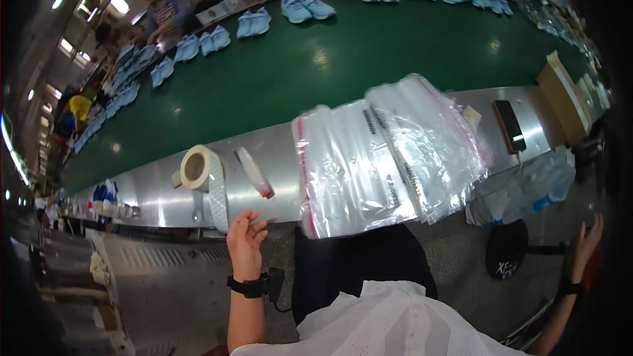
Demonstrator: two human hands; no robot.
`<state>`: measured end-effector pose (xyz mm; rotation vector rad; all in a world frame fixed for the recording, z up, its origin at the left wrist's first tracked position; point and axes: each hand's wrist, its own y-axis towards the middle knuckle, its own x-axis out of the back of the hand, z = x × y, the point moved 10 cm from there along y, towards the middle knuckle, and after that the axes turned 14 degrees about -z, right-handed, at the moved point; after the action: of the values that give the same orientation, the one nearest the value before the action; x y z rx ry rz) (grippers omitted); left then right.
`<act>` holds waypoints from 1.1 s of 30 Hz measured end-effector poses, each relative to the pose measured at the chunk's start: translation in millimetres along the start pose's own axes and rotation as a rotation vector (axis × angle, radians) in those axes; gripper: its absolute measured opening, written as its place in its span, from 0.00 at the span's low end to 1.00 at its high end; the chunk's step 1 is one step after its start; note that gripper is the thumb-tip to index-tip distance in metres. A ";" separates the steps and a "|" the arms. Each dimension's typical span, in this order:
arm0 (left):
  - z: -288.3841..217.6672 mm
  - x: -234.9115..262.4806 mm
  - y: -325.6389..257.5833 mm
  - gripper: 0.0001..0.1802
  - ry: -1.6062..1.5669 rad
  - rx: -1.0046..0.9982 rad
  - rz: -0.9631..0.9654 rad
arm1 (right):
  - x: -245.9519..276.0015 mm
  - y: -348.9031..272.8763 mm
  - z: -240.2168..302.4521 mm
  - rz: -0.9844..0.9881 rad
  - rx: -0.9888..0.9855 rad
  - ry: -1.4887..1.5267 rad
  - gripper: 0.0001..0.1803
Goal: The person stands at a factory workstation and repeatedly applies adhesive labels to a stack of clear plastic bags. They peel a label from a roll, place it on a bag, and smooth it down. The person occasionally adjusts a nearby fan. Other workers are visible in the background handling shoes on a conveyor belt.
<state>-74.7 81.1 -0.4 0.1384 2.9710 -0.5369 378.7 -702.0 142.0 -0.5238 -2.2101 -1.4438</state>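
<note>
My left hand (245,242) hovers at the near edge of the metal ledge, palm up, with its fingers loosely curved and apart. Close by its fingertips hangs the loose end of a strip from a roll of labels (210,175). A slim, pale tool with a red tip (254,173), perhaps a cutter or pen, lies just beyond. Two overlapping stacks of clear plastic bags (356,168) with pink edge lines spread across the ledge in front of me. Far off to the right, my right hand (585,244) is held out away from the ledge, fingers stretched and holding nothing.
Beyond the metal ledge (161,201) runs a green conveyor belt (264,92), with light blue shoes (308,8) along its far side. A phone (508,126) and a cardboard box (567,99) sit at right, above a plastic bag (527,184). A co-worker (165,10) stands across the belt.
</note>
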 end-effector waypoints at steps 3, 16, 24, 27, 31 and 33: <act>24.0 89.9 12.3 0.13 -0.102 -0.034 -0.320 | 58.1 54.3 248.0 0.162 -0.022 0.628 0.18; 91.3 156.5 123.6 0.20 0.801 -0.320 -0.147 | 275.6 61.6 620.4 0.188 0.638 1.796 0.13; 75.8 41.6 -18.2 0.13 0.061 0.372 0.331 | 269.7 4.5 678.3 0.886 0.676 1.971 0.11; 49.2 9.2 -33.2 0.13 -0.101 0.306 0.358 | 261.4 -15.4 708.5 1.187 0.297 2.075 0.09; 33.0 -3.7 -36.7 0.13 -0.192 0.258 0.286 | 258.1 -31.2 731.5 1.477 0.296 1.983 0.07; 11.8 7.8 -32.6 0.18 0.071 0.021 0.117 | 256.7 -26.7 732.8 1.476 0.232 2.018 0.07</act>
<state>-84.8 47.1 -1.2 0.3379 3.0022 -0.5591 35.3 -18.7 5.5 -0.1749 -0.0353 -0.2248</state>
